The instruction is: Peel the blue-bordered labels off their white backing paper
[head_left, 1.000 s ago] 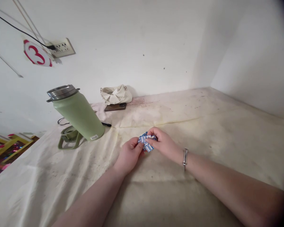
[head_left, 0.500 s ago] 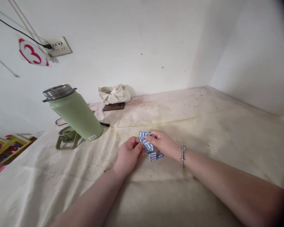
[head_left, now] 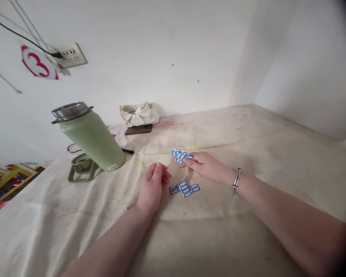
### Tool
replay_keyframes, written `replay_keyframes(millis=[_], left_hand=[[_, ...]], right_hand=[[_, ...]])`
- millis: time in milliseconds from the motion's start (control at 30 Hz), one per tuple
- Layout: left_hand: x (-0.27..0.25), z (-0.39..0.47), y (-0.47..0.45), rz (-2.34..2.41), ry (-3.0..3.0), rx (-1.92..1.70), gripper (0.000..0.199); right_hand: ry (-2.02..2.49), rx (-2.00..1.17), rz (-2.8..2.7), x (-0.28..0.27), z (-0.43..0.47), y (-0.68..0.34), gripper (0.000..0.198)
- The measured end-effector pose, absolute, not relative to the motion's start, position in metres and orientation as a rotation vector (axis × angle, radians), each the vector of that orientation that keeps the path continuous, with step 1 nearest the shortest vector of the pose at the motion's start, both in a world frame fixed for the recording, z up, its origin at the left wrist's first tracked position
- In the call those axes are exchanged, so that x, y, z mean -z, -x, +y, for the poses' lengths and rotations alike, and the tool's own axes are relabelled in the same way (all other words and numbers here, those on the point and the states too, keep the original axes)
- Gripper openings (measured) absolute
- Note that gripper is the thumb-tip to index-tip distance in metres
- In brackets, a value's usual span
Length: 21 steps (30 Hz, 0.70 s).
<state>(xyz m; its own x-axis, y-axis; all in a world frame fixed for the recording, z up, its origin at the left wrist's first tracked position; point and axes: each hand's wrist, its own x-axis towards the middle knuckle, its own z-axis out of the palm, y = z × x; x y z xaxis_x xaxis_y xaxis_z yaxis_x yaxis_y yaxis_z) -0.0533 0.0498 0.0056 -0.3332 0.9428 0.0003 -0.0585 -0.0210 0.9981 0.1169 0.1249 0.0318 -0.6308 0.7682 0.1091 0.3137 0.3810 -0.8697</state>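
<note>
My right hand (head_left: 203, 166) pinches a small bunch of white cards or labels with blue-outlined boxes (head_left: 180, 155) between thumb and fingers. The bunch is held above the cloth, slightly fanned. Below it, on the cloth, lies a loose pile of the same blue-and-white pieces (head_left: 186, 188). My left hand (head_left: 153, 184) rests to the left of that pile, apart from it. Its fingers are curled in with the thumb laid along them, and nothing shows in them. Any print on the pieces is too small to read.
A green bottle (head_left: 93, 140) with a steel rim stands left, its green lid (head_left: 82, 167) beside it. Behind are a black pen (head_left: 128, 151), a phone (head_left: 138, 130) and a cream bag (head_left: 140, 114). A creased cream cloth (head_left: 219, 238) covers the table; a wall socket (head_left: 72, 56) is above.
My right hand has lifted its bunch up and away from my left hand, which has let go and drawn slightly left. More of the pile on the cloth now shows.
</note>
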Motion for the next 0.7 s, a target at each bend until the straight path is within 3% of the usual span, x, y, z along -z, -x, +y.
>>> replay_keyframes(millis=[200,367,467,533,700], left_hand=[[-0.0067,0.0471,0.0526,1.326,-1.016,-1.508,0.034],[-0.0094,0.0436,0.0493,1.235,-1.190,-1.395,0.041],[-0.0070,0.0443,0.0485,1.254,-1.264,-1.325,0.025],[-0.0056,0.0450,0.0491,1.308,-1.291,-1.306,0.017],[-0.0060,0.0443,0.0505,1.366,-1.293,-1.281,0.027]], right_hand=[[0.873,-0.958,-2.204,-0.0348,0.1270,-0.1196,0.011],[0.864,-0.886,-2.348,-0.0338,0.1244,-0.1184,0.027],[0.864,-0.952,-2.380,-0.0318,0.1220,-0.1167,0.027],[0.815,-1.064,-2.316,-0.0309,0.1204,-0.1151,0.017],[0.745,-1.349,-2.094,-0.0350,0.1171,-0.1116,0.010]])
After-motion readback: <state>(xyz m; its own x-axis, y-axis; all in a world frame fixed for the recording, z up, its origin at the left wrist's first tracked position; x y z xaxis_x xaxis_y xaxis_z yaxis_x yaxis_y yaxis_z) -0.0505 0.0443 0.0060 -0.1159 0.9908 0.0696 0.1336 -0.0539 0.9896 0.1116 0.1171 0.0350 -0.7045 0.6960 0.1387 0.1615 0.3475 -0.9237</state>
